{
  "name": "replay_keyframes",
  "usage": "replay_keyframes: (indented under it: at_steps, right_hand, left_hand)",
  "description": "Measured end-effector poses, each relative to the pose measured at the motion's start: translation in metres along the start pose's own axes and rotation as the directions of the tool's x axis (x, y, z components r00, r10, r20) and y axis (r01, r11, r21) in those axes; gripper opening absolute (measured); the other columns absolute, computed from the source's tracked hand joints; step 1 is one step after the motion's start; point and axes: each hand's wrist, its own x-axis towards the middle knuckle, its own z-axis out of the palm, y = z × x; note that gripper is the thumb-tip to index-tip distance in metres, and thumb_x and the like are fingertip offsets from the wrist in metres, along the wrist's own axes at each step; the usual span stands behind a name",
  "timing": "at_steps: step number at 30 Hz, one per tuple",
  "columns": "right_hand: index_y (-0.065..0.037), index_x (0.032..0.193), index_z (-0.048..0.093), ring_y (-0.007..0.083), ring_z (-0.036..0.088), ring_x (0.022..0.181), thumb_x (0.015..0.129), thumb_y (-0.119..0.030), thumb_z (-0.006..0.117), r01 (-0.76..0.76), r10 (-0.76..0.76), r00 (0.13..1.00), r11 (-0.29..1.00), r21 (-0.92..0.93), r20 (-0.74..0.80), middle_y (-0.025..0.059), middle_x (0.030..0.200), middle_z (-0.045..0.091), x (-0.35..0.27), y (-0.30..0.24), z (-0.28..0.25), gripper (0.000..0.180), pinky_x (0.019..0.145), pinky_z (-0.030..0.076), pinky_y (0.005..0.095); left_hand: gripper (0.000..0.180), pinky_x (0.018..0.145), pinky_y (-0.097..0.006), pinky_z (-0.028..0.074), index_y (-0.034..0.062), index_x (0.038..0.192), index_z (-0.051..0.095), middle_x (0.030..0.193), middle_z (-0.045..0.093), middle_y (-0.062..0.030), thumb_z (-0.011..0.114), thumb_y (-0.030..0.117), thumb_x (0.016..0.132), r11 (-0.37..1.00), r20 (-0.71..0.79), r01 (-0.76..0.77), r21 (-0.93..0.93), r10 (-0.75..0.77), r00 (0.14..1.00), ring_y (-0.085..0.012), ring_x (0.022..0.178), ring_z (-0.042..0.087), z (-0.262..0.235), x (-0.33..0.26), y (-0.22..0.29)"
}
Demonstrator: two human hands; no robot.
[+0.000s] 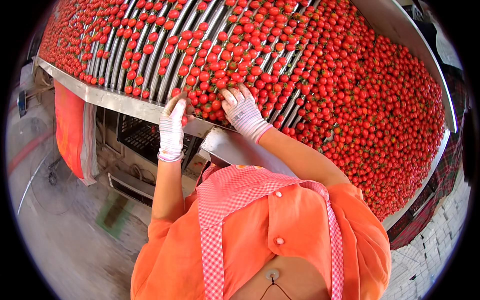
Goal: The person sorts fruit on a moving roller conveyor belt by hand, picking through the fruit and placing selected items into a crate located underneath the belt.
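Red cherry tomatoes, some with green calyxes, spread over roller conveyor across upper frame, densest at right. Right hand among them at upper centre, fingers loosely fanned. Left hand beside conveyor's near edge, fingers curled; cannot tell whether gripping fruit. Step looks like picking over by hand; next move calls for light touch. Dark marks on right glove, illegible. Black crate below conveyor, left of centre.
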Motion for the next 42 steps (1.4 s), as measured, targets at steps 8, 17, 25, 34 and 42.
replay_keyframes:
  at_steps: [8, 17, 25, 34, 42]
  right_hand:
    - [-0.007, 0.103, 0.062, 0.0350, 0.051, 0.125, 0.067, -0.028, 0.081, 0.022, 0.142, 0.951, 0.854, 0.520, -0.274, 0.0133, 0.133, 0.055, 0.007, -0.003, -0.049, 0.045, 0.109, 0.039, 0.0546]
    - [-0.010, 0.133, 0.055, 0.0374, 0.044, 0.134, 0.077, -0.040, 0.075, 0.015, 0.010, 0.998, 0.916, 0.400, -0.061, 0.0182, 0.144, 0.046, 0.041, -0.016, -0.029, 0.067, 0.113, 0.034, 0.0557]
    - [-0.014, 0.129, 0.056, 0.0307, 0.048, 0.131, 0.075, -0.041, 0.076, 0.089, -0.066, 0.988, 0.982, 0.167, -0.142, 0.0125, 0.137, 0.051, 0.046, 0.039, -0.009, 0.064, 0.116, 0.031, 0.0555]
    - [-0.018, 0.129, 0.059, 0.0390, 0.045, 0.133, 0.077, -0.032, 0.077, -0.402, 0.402, 0.915, 0.915, 0.028, -0.003, 0.0195, 0.142, 0.047, -0.121, 0.149, -0.036, 0.056, 0.112, 0.037, 0.0517]
    - [-0.016, 0.126, 0.064, 0.0403, 0.049, 0.133, 0.082, -0.025, 0.074, -0.359, 0.355, 0.933, 0.923, 0.140, 0.054, 0.0225, 0.151, 0.042, -0.178, 0.187, -0.095, 0.047, 0.107, 0.044, 0.0496]
  left_hand:
    - [0.053, 0.070, -0.026, 0.052, 0.0065, 0.133, 0.060, 0.102, 0.069, -0.0042, 0.056, 0.048, 0.100, 0.943, 0.425, 0.332, -0.011, -0.296, 0.855, -0.0125, 0.081, 0.064, 0.019, -0.028, -0.016]
    - [0.050, 0.048, -0.022, 0.037, 0.0057, 0.119, 0.059, 0.092, 0.060, -0.0048, 0.059, 0.051, 0.097, 0.830, 0.463, 0.338, -0.444, -0.111, 0.880, -0.0161, 0.070, 0.054, -0.071, -0.035, -0.057]
    - [0.050, 0.086, -0.038, 0.054, 0.0083, 0.137, 0.055, 0.130, 0.062, -0.0117, 0.067, 0.035, 0.096, 0.783, -0.283, 0.234, -0.576, -0.459, 0.842, -0.0277, 0.112, 0.060, -0.209, -0.009, -0.155]
    - [0.071, 0.117, -0.052, 0.030, 0.0016, 0.149, 0.040, 0.153, 0.038, -0.0212, 0.069, 0.028, 0.090, 0.348, -0.053, -0.583, 0.735, 0.885, 0.462, -0.0401, 0.142, 0.035, 0.001, 0.032, -0.031]
    - [0.081, 0.116, -0.063, 0.021, 0.0132, 0.150, 0.041, 0.154, 0.036, -0.0171, 0.070, 0.050, 0.084, -0.253, 0.518, -0.488, 0.836, 0.657, 0.547, -0.0456, 0.141, 0.030, 0.171, 0.101, -0.035]
